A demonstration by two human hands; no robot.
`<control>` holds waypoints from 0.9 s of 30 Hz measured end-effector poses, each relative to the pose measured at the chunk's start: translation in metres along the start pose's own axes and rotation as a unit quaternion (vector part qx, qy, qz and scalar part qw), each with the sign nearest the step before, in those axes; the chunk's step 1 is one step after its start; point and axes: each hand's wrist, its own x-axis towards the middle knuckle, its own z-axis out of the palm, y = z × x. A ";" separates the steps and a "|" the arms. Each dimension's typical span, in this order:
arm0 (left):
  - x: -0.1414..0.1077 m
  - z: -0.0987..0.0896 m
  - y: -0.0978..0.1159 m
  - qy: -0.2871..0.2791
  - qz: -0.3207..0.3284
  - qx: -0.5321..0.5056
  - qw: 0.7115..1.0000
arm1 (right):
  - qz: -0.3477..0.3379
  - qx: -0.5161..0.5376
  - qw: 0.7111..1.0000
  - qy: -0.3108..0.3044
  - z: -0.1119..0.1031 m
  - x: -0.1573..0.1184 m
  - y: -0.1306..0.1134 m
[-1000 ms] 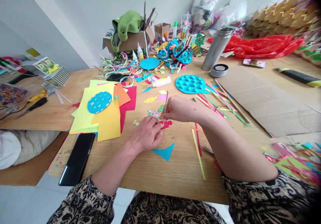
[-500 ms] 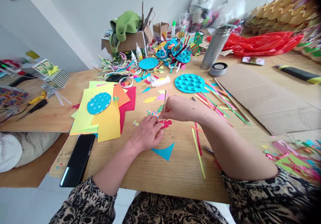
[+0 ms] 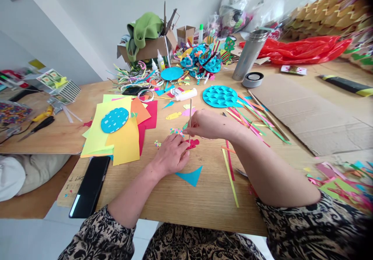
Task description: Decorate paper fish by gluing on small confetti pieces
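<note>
Upright between the fingers of my right hand (image 3: 201, 125) is a thin wooden stick (image 3: 190, 112), its lower end on a small red paper cutout (image 3: 192, 144). My left hand (image 3: 172, 154) lies with its fingertips on the cutout's left edge, pressing it to the table. Small coloured paper bits (image 3: 176, 131) lie just beyond my left fingers. A yellow paper fish (image 3: 174, 115) rests farther back. Nearer me than the cutout is a blue paper scrap (image 3: 192, 175).
Coloured sheets (image 3: 125, 143) and a black phone (image 3: 89, 186) lie at the left. Behind are a white glue bottle (image 3: 186, 94), a blue textured disc (image 3: 220, 96) and a steel flask (image 3: 251, 54). Paper strips and cardboard (image 3: 314, 112) are at the right.
The stick's top has tipped slightly left and stands a little higher above my right hand, whose fingers have shifted slightly. My left hand stays in place on the red cutout.
</note>
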 end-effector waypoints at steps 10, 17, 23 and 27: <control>0.000 -0.001 0.001 -0.003 0.004 0.008 1.000 | 0.033 0.065 0.996 0.044 0.003 0.003 0.011; 0.000 -0.002 0.001 -0.010 0.001 0.000 1.000 | 0.067 0.107 0.985 0.121 -0.009 -0.004 0.007; -0.001 -0.002 0.000 0.011 -0.001 -0.035 0.999 | 0.080 0.114 0.982 0.124 -0.014 -0.006 0.004; -0.001 -0.003 -0.001 0.031 0.001 -0.055 0.998 | 0.069 0.111 0.983 0.125 -0.013 -0.008 0.006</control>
